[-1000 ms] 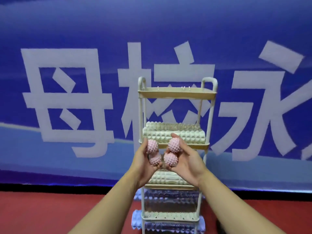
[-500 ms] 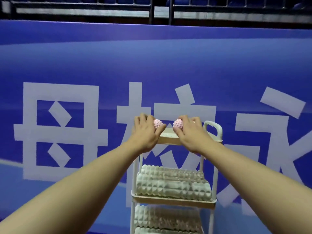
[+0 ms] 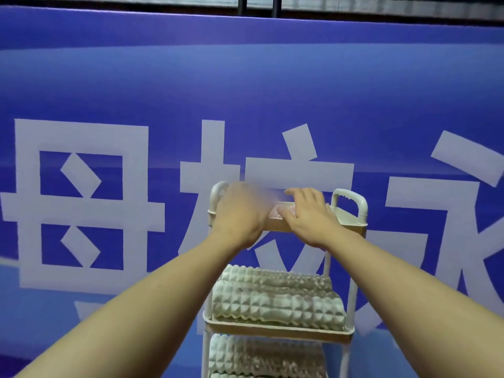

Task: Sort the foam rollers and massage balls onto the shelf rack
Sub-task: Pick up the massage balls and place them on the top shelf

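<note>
Head view. We take the shelf rack [image 3: 351, 214] as our landmark: a cream frame with stacked trays and a looped handle at each upper corner, standing against a blue banner [image 3: 245, 91] with large white characters.

Both hands reach over the rack's top tray. The left hand [image 3: 240, 214] is smeared by motion blur at the tray's left end, near the left handle; we cannot tell whether its grip is wide, narrow or holding anything. The right hand [image 3: 308, 216] lies palm down over the middle of the top tray, fingers extended and grip wide, closed on nothing that we can see.

Between the two hands, inside the top tray, we see a patch of pink studded surface, the massage balls [image 3: 282, 211]; their number is hidden by the hands and the tray wall.

On the second tray down lie the foam rollers [image 3: 275, 298], pale green and ridged, laid lengthwise across the tray. Further rollers of the same kind [image 3: 261, 356] fill the tray beneath.
</note>
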Tool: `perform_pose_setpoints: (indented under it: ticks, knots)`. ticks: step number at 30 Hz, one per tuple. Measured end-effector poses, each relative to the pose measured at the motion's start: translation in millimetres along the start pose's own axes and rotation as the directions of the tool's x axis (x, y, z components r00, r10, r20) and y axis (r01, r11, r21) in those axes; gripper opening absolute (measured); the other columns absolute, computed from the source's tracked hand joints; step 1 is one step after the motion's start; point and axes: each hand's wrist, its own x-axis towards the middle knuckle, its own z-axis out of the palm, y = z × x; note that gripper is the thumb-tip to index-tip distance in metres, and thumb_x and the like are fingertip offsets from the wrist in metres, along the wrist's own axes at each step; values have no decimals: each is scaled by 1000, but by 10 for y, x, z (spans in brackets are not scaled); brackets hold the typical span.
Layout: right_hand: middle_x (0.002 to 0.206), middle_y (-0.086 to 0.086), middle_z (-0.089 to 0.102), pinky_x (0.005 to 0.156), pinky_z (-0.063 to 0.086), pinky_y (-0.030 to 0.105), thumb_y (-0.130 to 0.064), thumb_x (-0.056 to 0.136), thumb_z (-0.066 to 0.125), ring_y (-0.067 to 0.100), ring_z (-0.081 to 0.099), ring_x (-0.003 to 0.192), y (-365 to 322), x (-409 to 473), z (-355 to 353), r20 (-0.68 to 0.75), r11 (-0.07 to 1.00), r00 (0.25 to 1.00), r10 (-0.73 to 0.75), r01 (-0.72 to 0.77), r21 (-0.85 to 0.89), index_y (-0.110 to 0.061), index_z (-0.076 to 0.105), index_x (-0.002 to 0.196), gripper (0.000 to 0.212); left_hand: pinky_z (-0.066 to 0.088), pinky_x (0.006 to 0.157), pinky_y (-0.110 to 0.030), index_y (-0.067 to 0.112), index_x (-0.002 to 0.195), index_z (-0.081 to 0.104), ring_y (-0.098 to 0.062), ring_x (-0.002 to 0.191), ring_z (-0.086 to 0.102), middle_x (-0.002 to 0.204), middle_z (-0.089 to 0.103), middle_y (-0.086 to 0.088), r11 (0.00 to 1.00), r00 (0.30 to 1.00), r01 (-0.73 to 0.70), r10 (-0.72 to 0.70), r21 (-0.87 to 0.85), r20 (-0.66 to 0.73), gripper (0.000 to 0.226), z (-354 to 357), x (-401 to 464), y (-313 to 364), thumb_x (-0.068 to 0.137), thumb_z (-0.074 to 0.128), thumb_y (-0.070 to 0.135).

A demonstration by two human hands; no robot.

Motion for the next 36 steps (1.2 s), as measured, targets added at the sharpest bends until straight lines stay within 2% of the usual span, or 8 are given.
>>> perform_pose_setpoints:
  ticks: [3, 8, 15, 19, 24, 29, 33, 36]
  knots:
    - [146, -1, 44, 118, 28, 49, -51, 100, 47, 21, 33, 138, 44, -39, 5, -91, 998, 995, -44, 47, 39, -27, 41, 144, 51, 27, 120, -42, 21, 147, 45, -23, 144, 31, 153, 40, -5, 989, 999, 18, -23, -148, -35, 53, -43, -61, -45, 104, 40, 52]
    - [130, -7, 54, 111, 40, 45, -38, 100, 52, 13, 46, 123, 17, -443, 103, -313, 965, 943, -118, 182, 187, -24, 52, 133, 35, 36, 117, -41, 20, 146, 48, -15, 141, 36, 151, 44, 3, 947, 994, -6, -30, -322, -106, 48, -163, -450, -41, 105, 44, 45]
    - [135, -8, 55, 112, 39, 35, -38, 100, 47, 12, 47, 130, -59, -1686, 678, -307, 941, 946, -106, 196, 278, -23, 55, 133, 37, 35, 115, -33, 26, 147, 45, -10, 143, 36, 155, 38, 10, 932, 997, -10, -17, -363, -69, 46, 71, -1808, -22, 105, 43, 46]
    - [140, -9, 52, 112, 38, 33, -45, 100, 41, 11, 46, 132, -33, -2598, 1307, -121, 949, 992, -32, 68, 308, -24, 54, 138, 45, 33, 117, -34, 26, 147, 45, -12, 144, 35, 157, 36, 8, 933, 993, 88, -54, -349, 108, 52, 513, -2865, -83, 103, 34, 54]
    - [145, -10, 48, 115, 33, 31, -50, 98, 37, 12, 44, 135, -23, -3776, 2133, 189, 946, 977, 102, -154, 286, -26, 50, 143, 53, 34, 116, -33, 23, 146, 49, -15, 143, 40, 154, 43, 6, 905, 906, 290, -155, -312, 393, 61, 985, -4151, -101, 99, 32, 57]
    - [151, -13, 42, 116, 27, 26, -42, 99, 51, 13, 41, 139, 89, -4770, 2679, 465, 924, 862, 202, -325, 201, -28, 43, 148, 51, 36, 113, -33, 24, 147, 48, -16, 139, 44, 154, 43, 6, 888, 773, 394, -180, -238, 609, 65, 1207, -5216, -202, 95, 29, 59]
    - [145, -6, 51, 109, 39, 34, -50, 93, 43, 21, 52, 129, 163, -5367, 2941, 606, 904, 753, 258, -410, 125, -23, 49, 143, 57, 38, 115, -35, 17, 146, 49, -20, 137, 47, 149, 46, 1, 870, 657, 458, -193, -183, 729, 67, 1391, -5794, -319, 96, 33, 59]
    - [147, -5, 50, 108, 40, 34, -44, 96, 54, 23, 52, 129, 184, -5696, 3125, 688, 889, 660, 302, -455, 46, -24, 47, 145, 53, 36, 114, -32, 17, 148, 45, -19, 137, 45, 149, 44, 0, 849, 573, 500, -179, -168, 800, 55, 1514, -6068, -338, 102, 46, 47]
